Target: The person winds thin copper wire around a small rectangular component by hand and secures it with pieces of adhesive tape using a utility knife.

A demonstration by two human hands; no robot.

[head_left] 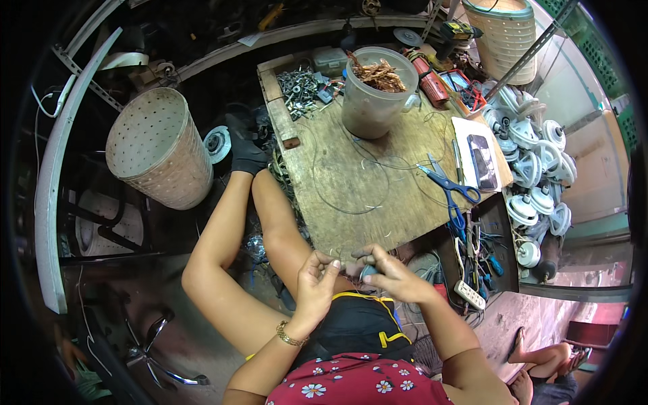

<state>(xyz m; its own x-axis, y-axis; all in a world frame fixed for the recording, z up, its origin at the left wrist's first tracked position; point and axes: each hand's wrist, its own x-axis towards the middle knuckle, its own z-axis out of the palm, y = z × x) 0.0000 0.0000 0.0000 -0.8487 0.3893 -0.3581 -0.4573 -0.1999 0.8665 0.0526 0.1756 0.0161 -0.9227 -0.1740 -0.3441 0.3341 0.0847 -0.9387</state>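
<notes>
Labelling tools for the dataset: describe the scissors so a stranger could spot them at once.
Start at the wooden worktop ahead of the person and go to its right edge, just left of the dark phone lying on white paper. The scissors lie flat there, blades pointing toward the clear plastic tub. Their bright blue handles set them apart from everything nearby.

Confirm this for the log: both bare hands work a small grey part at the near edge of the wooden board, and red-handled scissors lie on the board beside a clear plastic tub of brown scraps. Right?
Not quite: the scissors have blue handles, not red, as the head view shows. The rest stands: the left hand and right hand work a small grey part at the near edge of the wooden board, with the clear plastic tub of brown scraps on it.
</notes>
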